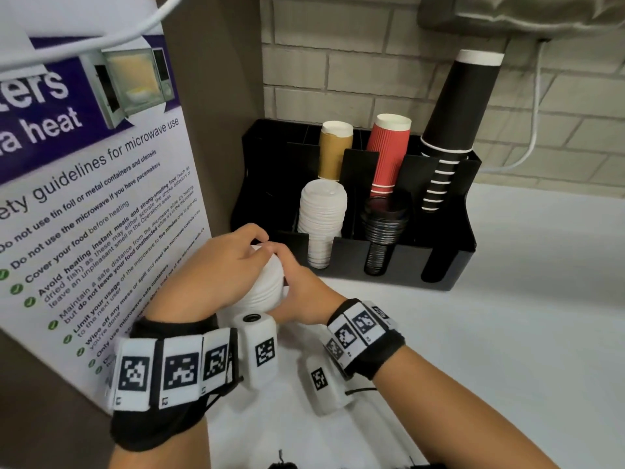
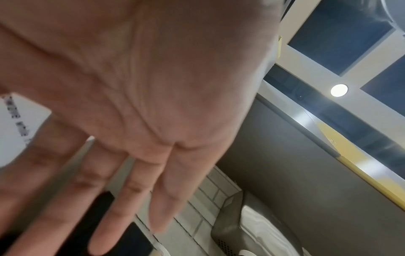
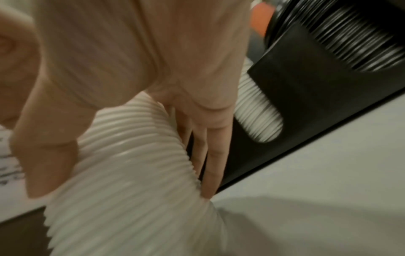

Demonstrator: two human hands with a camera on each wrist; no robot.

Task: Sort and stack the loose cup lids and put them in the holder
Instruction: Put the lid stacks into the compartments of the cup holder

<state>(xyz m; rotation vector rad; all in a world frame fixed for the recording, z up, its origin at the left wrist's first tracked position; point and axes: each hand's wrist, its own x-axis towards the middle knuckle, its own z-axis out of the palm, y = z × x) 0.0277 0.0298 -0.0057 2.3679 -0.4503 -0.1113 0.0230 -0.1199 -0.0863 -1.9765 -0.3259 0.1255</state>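
Observation:
A stack of white cup lids (image 1: 267, 289) lies tilted between my two hands, just in front of the black holder's (image 1: 402, 265) left end. My right hand (image 1: 301, 292) grips it from the right. In the right wrist view the thumb and fingers (image 3: 210, 166) wrap the ribbed stack (image 3: 131, 173). My left hand (image 1: 233, 262) lies over the stack's left side and top. In the left wrist view its fingers (image 2: 166, 199) are straight and the stack is hidden. Inside the holder sit a stack of white lids (image 1: 321, 214) and a stack of black lids (image 1: 385, 225).
Brown cups (image 1: 334, 150), red cups (image 1: 389, 154) and a tall stack of black cups (image 1: 453, 130) stand in the holder. A microwave poster (image 1: 101, 198) covers the panel on the left. The white counter (image 1: 507, 333) runs to the right. A white cable (image 1: 531, 143) hangs by the brick wall.

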